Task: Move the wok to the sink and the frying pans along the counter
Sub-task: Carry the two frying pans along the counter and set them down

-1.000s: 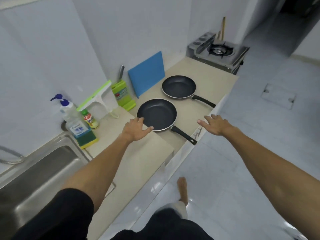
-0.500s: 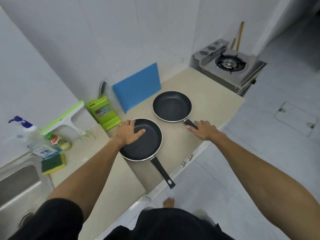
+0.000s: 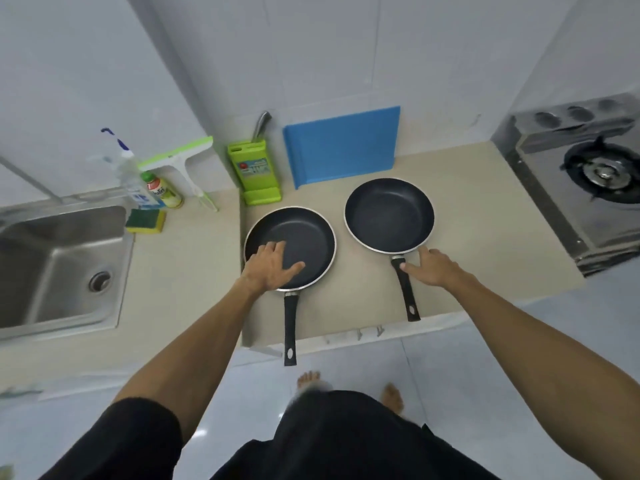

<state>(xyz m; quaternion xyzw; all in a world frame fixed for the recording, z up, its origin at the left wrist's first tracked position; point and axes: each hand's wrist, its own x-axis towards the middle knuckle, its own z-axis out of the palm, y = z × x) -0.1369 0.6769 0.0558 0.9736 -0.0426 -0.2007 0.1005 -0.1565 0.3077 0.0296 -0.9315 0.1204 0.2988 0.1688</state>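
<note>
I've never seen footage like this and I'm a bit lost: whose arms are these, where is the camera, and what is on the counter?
There is no machine here. A person wears a wide-angle camera on the head, looking down, so you see their own two arms; the wide lens bends the edges. The left hand lies flat and open inside the left frying pan. The right hand touches the top of the handle of the right frying pan with spread fingers; no closed grip yet. Both pans sit on the beige counter. Behind them stand a blue cutting board and a green knife holder. To the left is a steel sink, to the right a gas stove.
</note>
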